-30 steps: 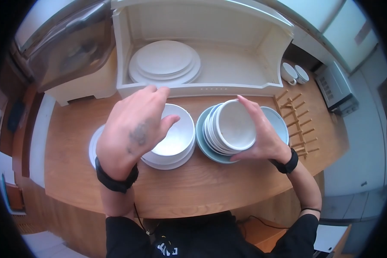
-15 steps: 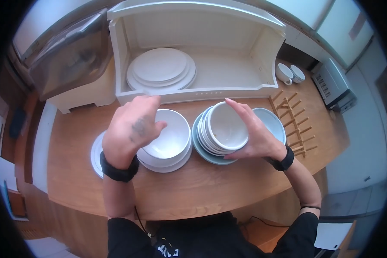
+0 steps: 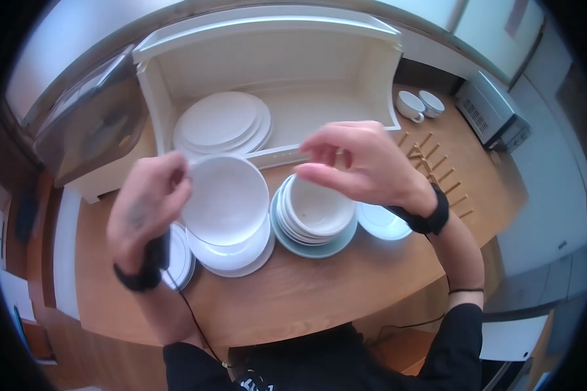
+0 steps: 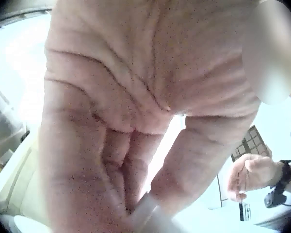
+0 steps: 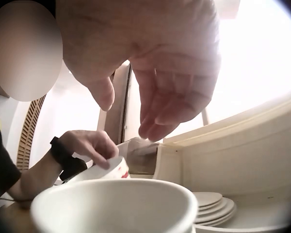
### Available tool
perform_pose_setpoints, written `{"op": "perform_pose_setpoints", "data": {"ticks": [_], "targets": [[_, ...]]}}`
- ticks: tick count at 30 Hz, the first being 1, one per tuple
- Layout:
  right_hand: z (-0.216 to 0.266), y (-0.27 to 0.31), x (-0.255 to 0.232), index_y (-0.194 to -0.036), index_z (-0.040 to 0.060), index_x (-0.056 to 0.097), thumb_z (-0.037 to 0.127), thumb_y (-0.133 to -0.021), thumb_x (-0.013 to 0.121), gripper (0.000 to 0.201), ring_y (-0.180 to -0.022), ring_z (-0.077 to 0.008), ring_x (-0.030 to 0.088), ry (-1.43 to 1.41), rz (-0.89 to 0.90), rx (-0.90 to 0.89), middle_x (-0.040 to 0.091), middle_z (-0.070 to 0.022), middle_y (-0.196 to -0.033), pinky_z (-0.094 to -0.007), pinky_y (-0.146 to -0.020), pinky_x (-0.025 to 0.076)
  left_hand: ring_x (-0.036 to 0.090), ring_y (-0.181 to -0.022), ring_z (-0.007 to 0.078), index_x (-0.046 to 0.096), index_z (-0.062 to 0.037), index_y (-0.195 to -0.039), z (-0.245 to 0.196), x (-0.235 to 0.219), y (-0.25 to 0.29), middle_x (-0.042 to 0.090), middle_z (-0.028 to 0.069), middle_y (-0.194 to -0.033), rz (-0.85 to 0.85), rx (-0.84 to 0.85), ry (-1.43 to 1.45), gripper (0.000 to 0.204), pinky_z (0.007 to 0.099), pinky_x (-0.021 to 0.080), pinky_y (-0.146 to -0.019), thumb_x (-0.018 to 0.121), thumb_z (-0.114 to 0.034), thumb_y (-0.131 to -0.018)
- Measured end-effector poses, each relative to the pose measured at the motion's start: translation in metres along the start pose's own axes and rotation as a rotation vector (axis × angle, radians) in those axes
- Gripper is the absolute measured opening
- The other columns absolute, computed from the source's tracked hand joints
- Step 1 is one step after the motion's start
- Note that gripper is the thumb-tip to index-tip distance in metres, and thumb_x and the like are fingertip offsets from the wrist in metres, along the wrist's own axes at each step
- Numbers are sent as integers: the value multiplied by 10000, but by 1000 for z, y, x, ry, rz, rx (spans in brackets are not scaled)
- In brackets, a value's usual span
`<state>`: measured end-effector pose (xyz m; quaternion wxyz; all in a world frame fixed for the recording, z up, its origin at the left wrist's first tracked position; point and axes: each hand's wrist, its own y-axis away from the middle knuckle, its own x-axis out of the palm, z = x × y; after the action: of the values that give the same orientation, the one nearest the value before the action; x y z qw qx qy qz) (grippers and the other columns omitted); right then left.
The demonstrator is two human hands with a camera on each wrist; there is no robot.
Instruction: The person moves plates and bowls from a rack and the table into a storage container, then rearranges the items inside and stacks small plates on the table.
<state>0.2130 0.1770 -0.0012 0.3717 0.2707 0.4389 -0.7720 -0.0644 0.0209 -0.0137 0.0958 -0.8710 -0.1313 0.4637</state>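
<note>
My left hand pinches the left rim of a large white bowl, which is tilted over a white dish in the head view. A bit of red pattern shows on the outside of this bowl in the right wrist view. My right hand hovers over a stack of small white bowls, thumb and fingers apart and nothing between them. Those bowls rest in a light blue dish. In the left wrist view my left palm covers most of the bowl.
Behind stands an open cream cabinet with stacked white plates at its left. More plates lie at left, a pale blue plate at right. Beyond are a wooden peg rack, cups and a grey appliance.
My right hand has let go of the small-bowl stack and lifted up and away. The left hand has moved left and taken the large white bowl's rim, tilting it. The head view has shifted.
</note>
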Motion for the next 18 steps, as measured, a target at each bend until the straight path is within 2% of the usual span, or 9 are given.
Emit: {"op": "perform_pose_setpoints", "data": {"ticks": [2, 4, 5, 7, 8, 10, 13, 16, 18], "targets": [[8, -17, 12, -869, 0, 731, 412, -850, 780, 415, -644, -263, 693, -15, 26, 10, 704, -129, -711, -341, -632, 561, 548, -525, 186, 583, 32, -823, -19, -11, 9, 576, 105, -602, -61, -50, 109, 68, 321, 442, -529, 606, -29, -837], [13, -30, 21, -782, 1, 732, 381, -903, 706, 400, -586, -262, 677, -39, 267, 10, 706, -131, -687, -319, -609, 555, 503, -543, 85, 568, 33, -807, -30, -16, 14, 548, 66, -591, -298, 10, 106, 75, 262, 403, -512, 571, -22, -859], [14, -32, 21, -782, 1, 732, 381, -903, 706, 400, -586, -262, 677, -35, 263, 7, 706, -131, -687, -319, -609, 555, 503, -543, 85, 568, 33, -807, -30, -15, 12, 548, 66, -591, -302, 15, 104, 75, 262, 403, -512, 571, -22, -859], [13, -36, 24, -707, 4, 704, 300, -967, 636, 400, -529, -136, 626, -229, 276, 124, 664, -92, -597, -289, -516, 501, 502, -531, 74, 586, 23, -820, -25, -9, 10, 572, 47, -604, -410, 83, 67, 129, 239, 377, -492, 633, -69, -897], [9, -35, 25, -689, -23, 699, 204, -931, 559, 360, -542, -163, 651, -386, 194, 296, 681, -106, -638, -304, -561, 534, 502, -531, 74, 586, 23, -820, -31, -3, 8, 572, 47, -604, -414, 78, 70, 129, 239, 377, -492, 633, -69, -897], [-30, -36, 23, -692, -7, 696, 220, -953, 566, 370, -538, -117, 621, -471, 38, 461, 640, -57, -611, -279, -525, 509, 520, -535, 67, 611, 18, -818, -46, 12, 0, 581, 41, -610, -397, 19, 475, 231, 235, 377, -484, 702, -164, -927], [-86, -33, -10, -752, 12, 665, 264, -971, 563, 349, -477, -99, 475, -534, -57, 626, 547, -25, -578, -266, -453, 375, 623, -551, 186, 648, -6, -863, -53, 17, -2, 652, 106, -673, -227, 54, 194, 309, 302, 455, -516, 725, -298, -927], [-153, -23, -36, -827, 1, 658, 306, -936, 542, 343, -552, -108, 537, -357, -99, 866, 610, -40, -690, -271, -488, 394, 665, -692, 326, 638, -18, -881, -46, 30, 0, 682, 153, -779, -83, 143, -122, 345, 384, 513, -618, 713, -354, -909], [-193, -14, -38, -826, 0, 656, 285, -936, 533, 329, -537, -108, 527, -278, -122, 965, 611, -41, -690, -271, -474, 385, 658, -765, 358, 631, -22, -891, -37, 41, 5, 680, 164, -822, 14, 161, -154, 354, 410, 518, -674, 707, -368, -901]]}}
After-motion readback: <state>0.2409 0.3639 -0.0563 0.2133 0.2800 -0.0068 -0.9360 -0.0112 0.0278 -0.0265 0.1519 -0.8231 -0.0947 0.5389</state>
